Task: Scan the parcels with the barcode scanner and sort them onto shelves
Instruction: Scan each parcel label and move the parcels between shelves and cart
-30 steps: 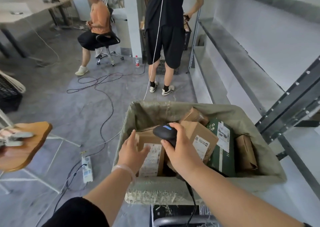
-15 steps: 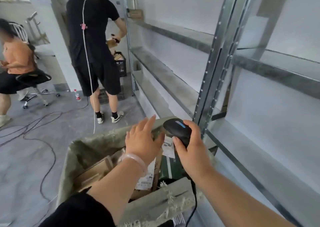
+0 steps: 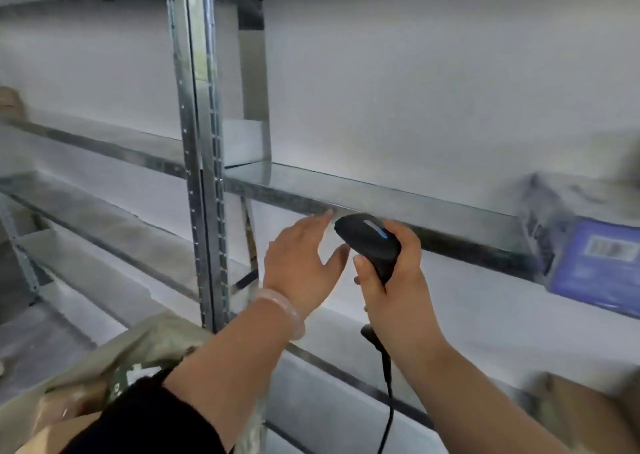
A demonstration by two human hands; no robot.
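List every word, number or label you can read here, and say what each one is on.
Nothing is legible.
White barcode label on the blue rectangular box, which sits on the grey metal shelf: too blurred to read.
Black handheld barcode scanner: a blue stripe, no visible lettering.

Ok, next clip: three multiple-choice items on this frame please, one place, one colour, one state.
1. Where is the blue parcel? A. on a chair B. on the metal shelf, right of the hands C. on the floor
2. What colour is the barcode scanner? A. black B. yellow C. white
3. What state is the left hand in? A. gripping a box B. holding the scanner C. open, empty
Answers: 1 B, it rests on the shelf at far right; 2 A, black body in the right hand; 3 C, fingers straight, holding nothing.
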